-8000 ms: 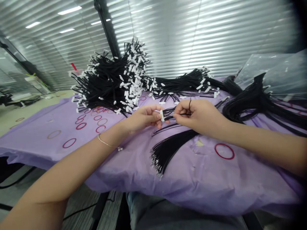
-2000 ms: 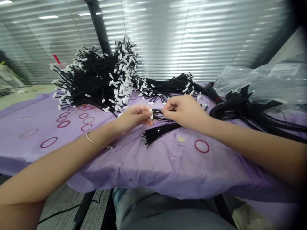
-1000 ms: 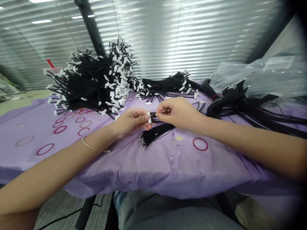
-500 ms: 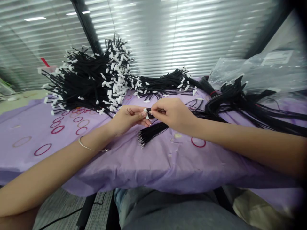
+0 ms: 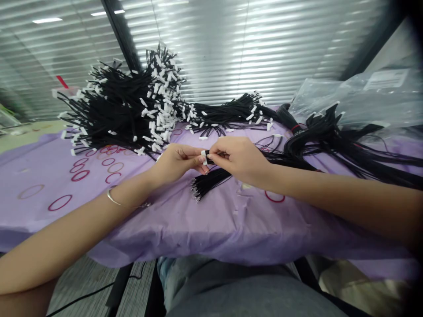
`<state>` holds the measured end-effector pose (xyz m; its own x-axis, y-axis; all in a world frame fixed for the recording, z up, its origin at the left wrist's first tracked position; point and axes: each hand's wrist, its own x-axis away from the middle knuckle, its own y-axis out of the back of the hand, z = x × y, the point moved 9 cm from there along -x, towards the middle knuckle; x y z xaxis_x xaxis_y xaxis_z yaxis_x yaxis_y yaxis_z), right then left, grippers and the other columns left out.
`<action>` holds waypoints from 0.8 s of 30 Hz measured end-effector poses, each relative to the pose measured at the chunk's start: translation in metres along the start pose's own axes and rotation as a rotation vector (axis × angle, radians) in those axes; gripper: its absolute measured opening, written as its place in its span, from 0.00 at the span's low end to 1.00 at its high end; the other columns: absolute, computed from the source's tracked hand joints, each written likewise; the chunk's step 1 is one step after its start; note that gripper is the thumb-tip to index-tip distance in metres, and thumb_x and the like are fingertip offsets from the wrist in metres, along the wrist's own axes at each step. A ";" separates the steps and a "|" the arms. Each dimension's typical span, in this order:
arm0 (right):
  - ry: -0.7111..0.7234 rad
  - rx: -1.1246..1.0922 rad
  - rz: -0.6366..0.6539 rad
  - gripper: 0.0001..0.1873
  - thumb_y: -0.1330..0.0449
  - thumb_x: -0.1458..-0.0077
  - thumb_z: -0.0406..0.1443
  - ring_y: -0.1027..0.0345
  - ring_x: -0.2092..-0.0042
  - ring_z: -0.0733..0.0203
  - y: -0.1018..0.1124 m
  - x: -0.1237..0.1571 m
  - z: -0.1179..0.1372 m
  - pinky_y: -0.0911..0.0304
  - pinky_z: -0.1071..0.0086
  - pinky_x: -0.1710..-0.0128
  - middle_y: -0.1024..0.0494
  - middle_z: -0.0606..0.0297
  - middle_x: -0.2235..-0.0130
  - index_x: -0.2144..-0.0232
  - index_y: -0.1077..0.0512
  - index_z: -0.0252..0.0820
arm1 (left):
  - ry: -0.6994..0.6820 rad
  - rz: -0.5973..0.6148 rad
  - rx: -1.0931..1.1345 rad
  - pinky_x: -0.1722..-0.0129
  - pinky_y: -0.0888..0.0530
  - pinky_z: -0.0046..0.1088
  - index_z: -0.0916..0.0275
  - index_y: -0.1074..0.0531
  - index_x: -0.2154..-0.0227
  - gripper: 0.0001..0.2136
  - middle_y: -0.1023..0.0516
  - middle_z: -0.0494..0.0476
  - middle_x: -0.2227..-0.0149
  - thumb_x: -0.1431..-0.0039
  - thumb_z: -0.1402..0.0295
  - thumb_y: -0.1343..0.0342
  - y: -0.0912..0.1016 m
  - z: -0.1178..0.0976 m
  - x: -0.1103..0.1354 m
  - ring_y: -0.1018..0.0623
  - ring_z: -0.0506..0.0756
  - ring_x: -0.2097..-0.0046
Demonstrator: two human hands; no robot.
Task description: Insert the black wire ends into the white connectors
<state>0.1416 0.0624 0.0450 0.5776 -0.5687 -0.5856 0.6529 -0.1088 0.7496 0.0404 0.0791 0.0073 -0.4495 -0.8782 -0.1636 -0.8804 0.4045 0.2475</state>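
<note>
Between the thumb and fingers of my left hand [image 5: 178, 163] is a small white plastic connector [image 5: 204, 157]. My right hand [image 5: 231, 156] pinches black wires right beside it, their ends meeting the connector; its fingertips partly hide the wires. Under my right hand a bundle of black wires [image 5: 211, 181] lies on the purple cloth [image 5: 205, 220], its thin metal-tipped ends pointing left. More black wires run off to the right beneath my right forearm.
A big heap of black cables with white connectors [image 5: 115, 105] rises at back left, and a flatter bunch [image 5: 228, 110] lies behind my hands. Red and tan rubber bands [image 5: 80, 175] are scattered at left. Black wire bundles [image 5: 320, 132] and clear plastic bags [image 5: 363, 97] occupy the right.
Both hands stay together at the connector with nearly the same grip. The whole view has shifted slightly; nothing has been let go.
</note>
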 end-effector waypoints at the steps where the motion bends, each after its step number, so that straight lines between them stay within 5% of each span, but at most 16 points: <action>1: -0.004 0.012 0.005 0.09 0.45 0.43 0.31 0.39 0.68 0.68 -0.001 0.000 0.000 0.49 0.74 0.65 0.28 0.65 0.71 0.73 0.28 0.33 | 0.003 0.003 -0.005 0.66 0.23 0.21 0.67 0.22 0.67 0.09 0.20 0.54 0.74 0.48 0.65 0.39 0.000 0.002 0.000 0.21 0.49 0.71; 6: -0.053 0.182 0.164 0.11 0.47 0.40 0.33 0.38 0.66 0.64 -0.004 -0.007 -0.005 0.48 0.71 0.64 0.27 0.61 0.68 0.69 0.27 0.33 | 0.117 0.028 0.176 0.66 0.25 0.22 0.69 0.25 0.67 0.11 0.21 0.55 0.74 0.49 0.64 0.38 -0.001 0.023 -0.010 0.22 0.48 0.72; 11: 0.277 0.220 0.064 0.12 0.47 0.39 0.35 0.39 0.55 0.59 0.030 -0.011 0.023 0.44 0.67 0.52 0.30 0.55 0.58 0.63 0.25 0.35 | 0.124 -0.020 0.292 0.68 0.27 0.20 0.69 0.30 0.66 0.14 0.24 0.52 0.73 0.49 0.62 0.38 0.006 0.033 -0.019 0.24 0.46 0.71; 15: 0.445 0.198 0.376 0.10 0.45 0.40 0.34 0.36 0.58 0.62 0.001 0.000 0.034 0.42 0.68 0.55 0.27 0.58 0.60 0.63 0.24 0.37 | 0.114 -0.033 0.305 0.67 0.28 0.21 0.68 0.33 0.63 0.16 0.25 0.52 0.72 0.49 0.63 0.38 0.009 0.033 -0.018 0.24 0.46 0.71; 19: 0.288 0.249 0.490 0.11 0.46 0.40 0.30 0.35 0.58 0.60 -0.021 0.000 0.024 0.43 0.67 0.56 0.24 0.60 0.62 0.67 0.24 0.35 | 0.117 -0.036 0.318 0.67 0.29 0.21 0.67 0.35 0.63 0.15 0.25 0.51 0.73 0.48 0.63 0.39 0.010 0.035 -0.017 0.24 0.46 0.71; 24: -0.076 0.103 0.290 0.11 0.48 0.40 0.31 0.35 0.65 0.67 -0.006 -0.008 0.002 0.47 0.72 0.64 0.24 0.65 0.65 0.67 0.25 0.37 | 0.105 0.003 0.327 0.67 0.29 0.22 0.68 0.33 0.64 0.14 0.25 0.54 0.72 0.47 0.64 0.40 0.006 0.030 -0.015 0.25 0.47 0.70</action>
<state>0.1315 0.0658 0.0459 0.6917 -0.6467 -0.3215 0.4110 -0.0136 0.9115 0.0370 0.1020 -0.0175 -0.4490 -0.8915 -0.0602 -0.8886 0.4525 -0.0744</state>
